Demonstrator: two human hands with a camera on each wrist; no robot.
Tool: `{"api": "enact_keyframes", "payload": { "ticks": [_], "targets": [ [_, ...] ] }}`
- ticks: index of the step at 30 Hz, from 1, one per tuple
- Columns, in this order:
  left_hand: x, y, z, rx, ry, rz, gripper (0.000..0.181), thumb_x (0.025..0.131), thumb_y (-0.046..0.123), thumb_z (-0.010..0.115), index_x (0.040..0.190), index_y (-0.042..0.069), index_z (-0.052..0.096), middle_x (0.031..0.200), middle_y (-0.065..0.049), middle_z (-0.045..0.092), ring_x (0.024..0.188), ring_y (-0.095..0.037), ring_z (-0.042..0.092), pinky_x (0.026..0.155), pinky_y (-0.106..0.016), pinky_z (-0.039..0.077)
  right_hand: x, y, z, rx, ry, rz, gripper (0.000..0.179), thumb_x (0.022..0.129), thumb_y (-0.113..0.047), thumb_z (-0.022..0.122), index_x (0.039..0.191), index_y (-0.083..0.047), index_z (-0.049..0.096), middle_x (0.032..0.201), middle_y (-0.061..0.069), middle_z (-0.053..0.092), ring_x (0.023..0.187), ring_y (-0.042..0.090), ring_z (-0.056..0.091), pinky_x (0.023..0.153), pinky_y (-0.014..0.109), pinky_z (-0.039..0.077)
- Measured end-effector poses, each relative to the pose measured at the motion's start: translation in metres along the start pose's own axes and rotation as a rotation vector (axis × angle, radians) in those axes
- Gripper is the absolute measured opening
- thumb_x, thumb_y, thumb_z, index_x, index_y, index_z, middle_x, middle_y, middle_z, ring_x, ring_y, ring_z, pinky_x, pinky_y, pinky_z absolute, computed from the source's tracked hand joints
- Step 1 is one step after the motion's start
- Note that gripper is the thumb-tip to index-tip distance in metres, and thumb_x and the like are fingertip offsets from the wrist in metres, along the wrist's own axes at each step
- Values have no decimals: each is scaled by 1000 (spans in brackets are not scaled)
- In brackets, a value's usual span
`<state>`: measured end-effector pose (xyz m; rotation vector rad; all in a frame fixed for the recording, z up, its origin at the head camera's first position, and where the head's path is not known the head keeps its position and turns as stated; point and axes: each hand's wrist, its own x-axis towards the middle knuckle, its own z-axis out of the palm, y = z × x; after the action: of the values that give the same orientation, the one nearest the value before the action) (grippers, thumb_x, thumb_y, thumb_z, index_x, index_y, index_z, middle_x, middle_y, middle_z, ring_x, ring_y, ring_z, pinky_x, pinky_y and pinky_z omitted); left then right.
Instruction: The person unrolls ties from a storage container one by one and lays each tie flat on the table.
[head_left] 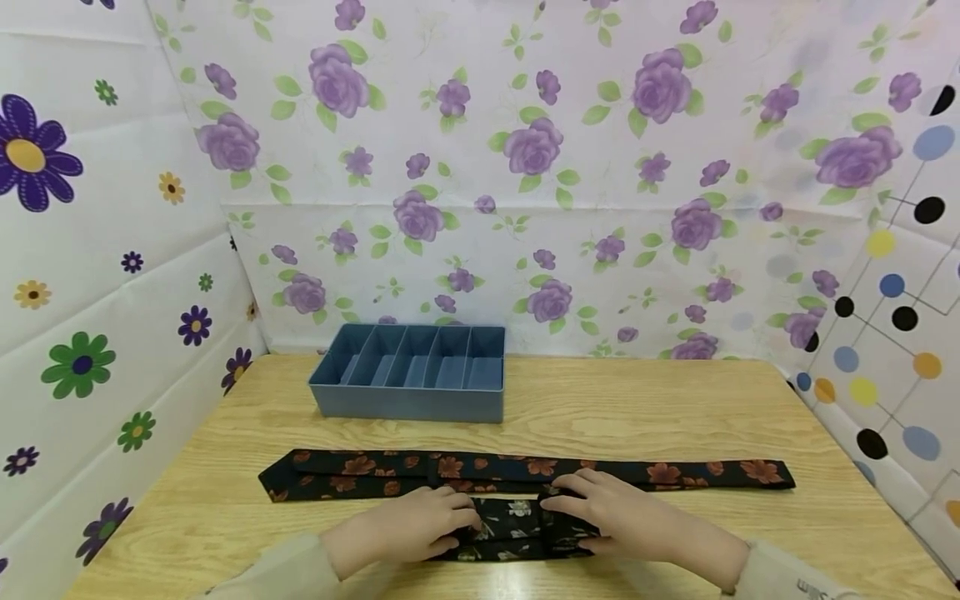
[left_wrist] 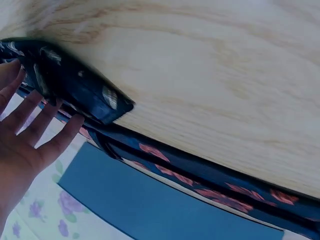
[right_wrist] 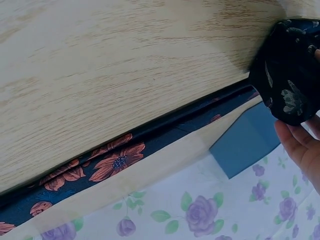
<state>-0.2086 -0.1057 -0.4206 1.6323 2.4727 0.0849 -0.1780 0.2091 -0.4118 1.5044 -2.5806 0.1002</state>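
Observation:
A black necktie (head_left: 510, 527) with pale flowers lies folded near the front of the table, between the two hands. My left hand (head_left: 420, 523) rests on its left end, and in the left wrist view the fingers (left_wrist: 37, 122) are spread and fairly straight over the fabric. At the other end my right hand (head_left: 626, 517) holds a folded-over part of this necktie (right_wrist: 287, 80), with fingertips at its edge. Just behind lies a second dark necktie (head_left: 360, 475) with orange-red flowers, stretched flat from left to right; the right hand overlaps it in the head view.
A blue-grey box (head_left: 408, 403) with several compartments stands at the back left of the wooden table (head_left: 637, 408). Patterned cloth walls (head_left: 465, 167) enclose the table at the back and both sides.

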Motion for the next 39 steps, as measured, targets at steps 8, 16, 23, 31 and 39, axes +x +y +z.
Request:
{"api": "enact_keyframes", "payload": {
  "ticks": [8, 16, 23, 31, 39],
  "targets": [
    [15, 7, 7, 105, 102, 66, 21, 94, 24, 59, 115, 23, 60, 116, 5, 60, 101, -8, 58, 79, -19, 50, 0, 1, 0, 12, -12, 1, 59, 79, -29, 77, 131, -16, 52, 124, 9, 56, 103, 24, 59, 83, 38, 54],
    [30, 11, 12, 153, 80, 78, 36, 94, 27, 59, 129, 24, 54, 131, 3, 54, 116, -13, 55, 85, -25, 53, 1, 0, 1, 14, -7, 5, 55, 79, -30, 76, 127, -17, 51, 130, 10, 52, 108, 24, 59, 88, 42, 53],
    [39, 15, 16, 190, 17, 83, 50, 96, 30, 56, 143, 26, 42, 148, 1, 41, 130, -18, 47, 92, -36, 51, -1, 0, 4, 38, -19, 32, 59, 80, -31, 75, 131, -20, 47, 130, 9, 50, 106, 21, 58, 82, 40, 54],
    [44, 17, 16, 165, 11, 113, 52, 97, 29, 53, 146, 27, 37, 150, -1, 37, 133, -20, 44, 98, -39, 49, 1, 1, 3, 8, -57, 6, 57, 81, -32, 74, 132, -21, 52, 137, 9, 48, 116, 25, 54, 87, 43, 52],
    [46, 16, 14, 135, -35, 86, 54, 97, 34, 51, 147, 30, 33, 152, 1, 34, 135, -20, 41, 101, -39, 46, 2, 2, 2, -18, -49, -39, 49, 83, -34, 72, 127, -21, 55, 137, 5, 50, 120, 24, 52, 90, 43, 51]
  ]
}}
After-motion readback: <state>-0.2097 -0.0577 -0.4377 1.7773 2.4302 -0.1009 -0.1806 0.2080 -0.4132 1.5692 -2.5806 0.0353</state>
